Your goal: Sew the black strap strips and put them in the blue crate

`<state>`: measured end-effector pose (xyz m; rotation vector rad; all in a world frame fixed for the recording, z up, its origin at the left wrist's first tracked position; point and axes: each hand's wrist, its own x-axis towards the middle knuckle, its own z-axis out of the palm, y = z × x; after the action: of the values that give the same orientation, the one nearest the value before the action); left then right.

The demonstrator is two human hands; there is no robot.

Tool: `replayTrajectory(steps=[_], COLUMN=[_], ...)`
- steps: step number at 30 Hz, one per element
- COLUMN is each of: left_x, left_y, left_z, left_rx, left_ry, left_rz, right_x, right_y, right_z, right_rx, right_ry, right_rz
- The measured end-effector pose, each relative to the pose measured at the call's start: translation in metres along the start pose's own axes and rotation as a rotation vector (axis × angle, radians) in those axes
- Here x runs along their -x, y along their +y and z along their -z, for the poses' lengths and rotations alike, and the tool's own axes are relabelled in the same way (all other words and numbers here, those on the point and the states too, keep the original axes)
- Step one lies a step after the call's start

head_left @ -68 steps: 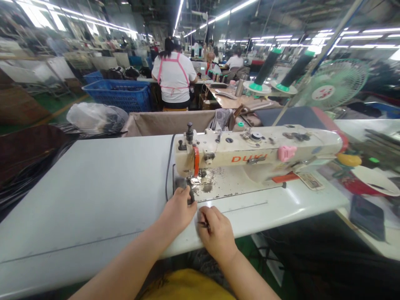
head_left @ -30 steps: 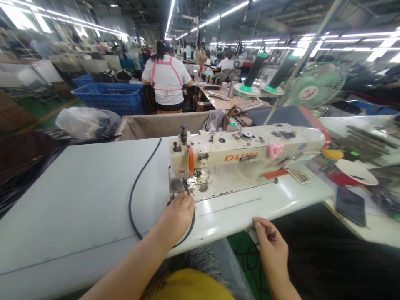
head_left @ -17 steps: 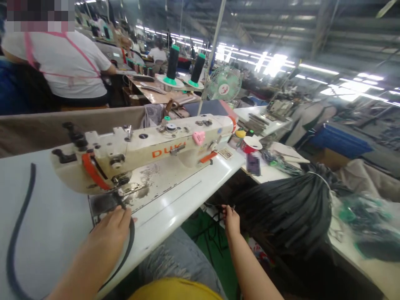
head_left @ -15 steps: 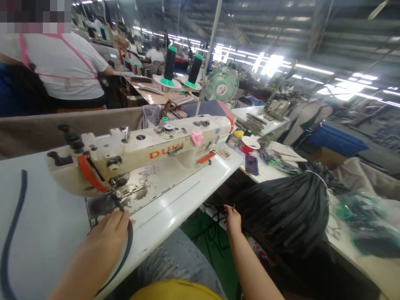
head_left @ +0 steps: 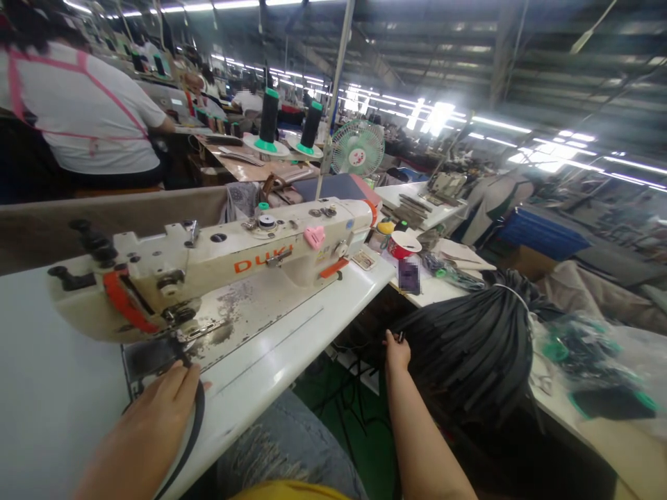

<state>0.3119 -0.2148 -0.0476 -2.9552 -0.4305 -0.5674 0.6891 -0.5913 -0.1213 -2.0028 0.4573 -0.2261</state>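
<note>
My left hand (head_left: 151, 410) rests on the white table of the sewing machine (head_left: 260, 257), fingers together over a narrow black strip (head_left: 194, 430). That strip runs from near the presser foot, under my fingers, and curves down past the table's front edge. My right hand (head_left: 399, 353) is held out low beyond the table edge, closed around a small dark object with a shiny end, too small to name. Just right of it hangs a thick bundle of black strips (head_left: 469, 347), tied with a pale band.
A side table carries a red-and-white bowl (head_left: 404, 244), papers and plastic bags (head_left: 588, 354). Behind the machine stand two black thread cones (head_left: 269, 119) and a green fan (head_left: 358, 149). A co-worker (head_left: 99, 118) sits at the upper left. Dark cables lie on the green floor.
My right hand has moved toward the bundle of strips. A loose black strip at the table's left is no longer in view. My left hand stays on its strip as the view shifts.
</note>
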Motion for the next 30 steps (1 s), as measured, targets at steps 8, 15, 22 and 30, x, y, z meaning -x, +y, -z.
replayTrajectory(steps=[8,15,22,30], left_x=[0.0,0.001,0.001,-0.004], left_y=[-0.001,-0.005,-0.004,0.001], left_z=[0.001,-0.005,-0.007,0.002], left_rx=[-0.055,0.006,-0.065,-0.064], left_ry=[0.013,-0.002,0.012,0.066], left_rz=[-0.034,0.014,-0.077,-0.083], right_x=[0.012,0.021,0.075,0.043], right_y=[0.0,-0.001,0.018,-0.008], right_z=[0.004,0.006,-0.014,-0.008], right_rx=[0.019,-0.004,-0.036,-0.135], right_ry=[-0.058,-0.086,-0.345,-0.292], right_rz=[-0.127,-0.137,-0.148,-0.196])
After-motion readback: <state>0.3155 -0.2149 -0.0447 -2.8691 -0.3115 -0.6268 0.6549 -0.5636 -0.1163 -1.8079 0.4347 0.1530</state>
